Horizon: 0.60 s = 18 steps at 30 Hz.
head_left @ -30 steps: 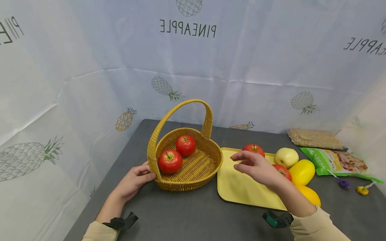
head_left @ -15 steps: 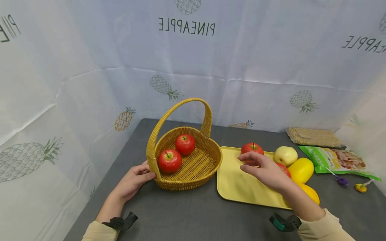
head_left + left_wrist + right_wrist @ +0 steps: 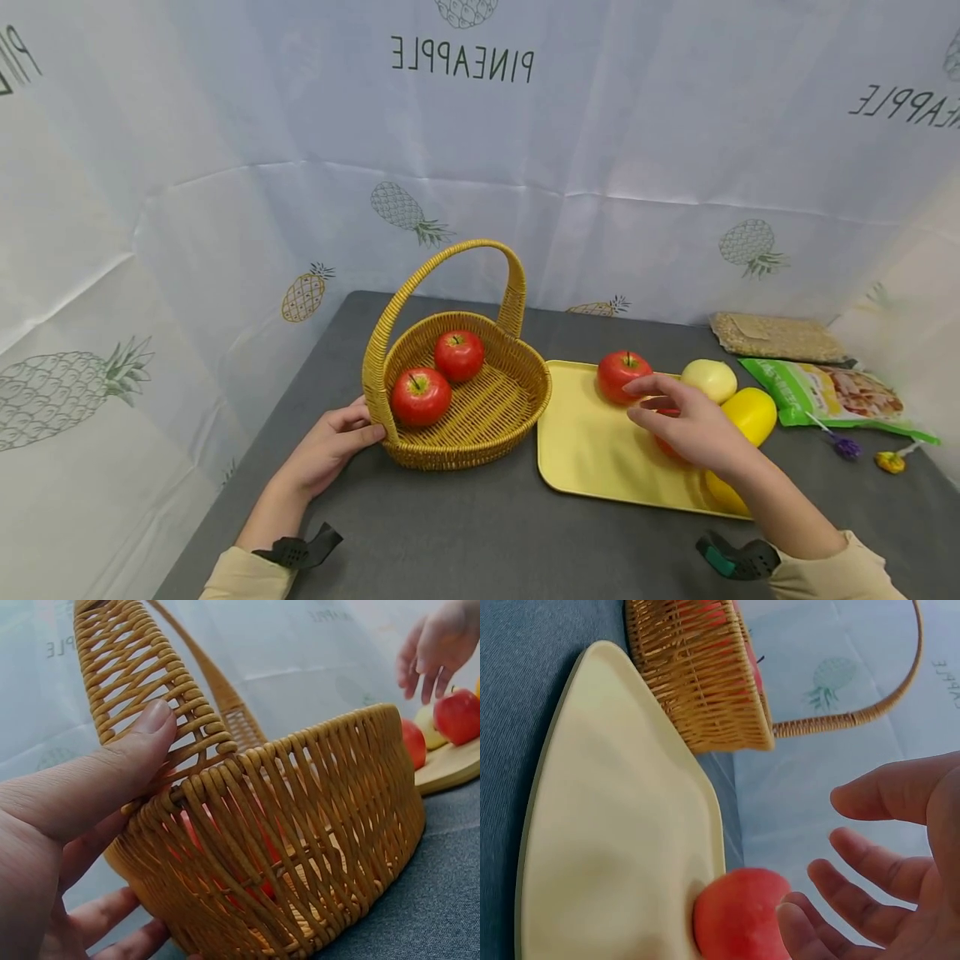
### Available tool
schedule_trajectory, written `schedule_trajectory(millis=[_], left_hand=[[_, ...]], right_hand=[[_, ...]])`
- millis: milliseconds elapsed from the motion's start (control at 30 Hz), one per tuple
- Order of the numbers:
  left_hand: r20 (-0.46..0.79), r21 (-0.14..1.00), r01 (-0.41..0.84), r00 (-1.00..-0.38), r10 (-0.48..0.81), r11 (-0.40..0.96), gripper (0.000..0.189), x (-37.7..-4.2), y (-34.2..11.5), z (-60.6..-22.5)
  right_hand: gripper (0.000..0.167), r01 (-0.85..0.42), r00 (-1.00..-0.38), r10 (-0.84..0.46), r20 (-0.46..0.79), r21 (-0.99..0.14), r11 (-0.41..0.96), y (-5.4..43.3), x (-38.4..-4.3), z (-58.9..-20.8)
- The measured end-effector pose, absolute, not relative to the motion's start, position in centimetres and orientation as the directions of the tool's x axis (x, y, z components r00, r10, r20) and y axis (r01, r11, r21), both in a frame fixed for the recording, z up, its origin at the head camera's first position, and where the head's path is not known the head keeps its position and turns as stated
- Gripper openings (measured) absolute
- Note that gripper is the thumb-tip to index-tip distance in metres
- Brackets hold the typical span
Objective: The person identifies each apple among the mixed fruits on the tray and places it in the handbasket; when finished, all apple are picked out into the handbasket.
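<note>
With the thumb over the handle's base and the fingers behind it, my left hand [image 3: 330, 450] grips a woven wicker basket [image 3: 450, 457] at its left end. Two red apples lie inside the basket, a front one [image 3: 422, 402] and a back one [image 3: 459, 356]. Over the yellow tray [image 3: 585, 450] hovers my right hand [image 3: 697, 429], fingers spread and loosely bent, nothing between them. A red apple [image 3: 621, 375] sits on the tray just past its fingertips, and appears beside the fingers [image 3: 855, 900] in the right wrist view. Another red apple [image 3: 666, 450] is partly hidden below this hand.
At the tray's right side lie a pale yellow round fruit [image 3: 708, 381], a yellow oblong fruit [image 3: 753, 412] and another yellow fruit [image 3: 723, 493]. Farther right are a green food packet [image 3: 840, 396], a bag of grains [image 3: 780, 337], and purple [image 3: 847, 448] and yellow [image 3: 890, 462] lollipops.
My right hand has moved right across the tray, uncovering the apple at the back and covering more of the nearer one. The left hand stays on the basket.
</note>
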<state>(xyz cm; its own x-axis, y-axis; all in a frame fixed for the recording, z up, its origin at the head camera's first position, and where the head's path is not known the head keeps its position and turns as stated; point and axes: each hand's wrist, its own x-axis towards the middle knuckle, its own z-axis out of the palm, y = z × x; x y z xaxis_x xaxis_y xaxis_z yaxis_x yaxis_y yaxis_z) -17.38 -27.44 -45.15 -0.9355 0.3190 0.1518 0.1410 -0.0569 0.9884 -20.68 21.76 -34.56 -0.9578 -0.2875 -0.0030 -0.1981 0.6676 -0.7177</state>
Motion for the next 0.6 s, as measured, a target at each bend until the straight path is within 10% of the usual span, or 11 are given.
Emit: schedule_trajectory(millis=[600], left_hand=[[0.176,0.984,0.158,-0.925,0.336,-0.080,0.017,-17.5,-27.4,-45.2]], right_hand=[[0.045,-0.145,-0.969,-0.241,-0.052,-0.670,0.728,25.5,-20.3,-34.9]])
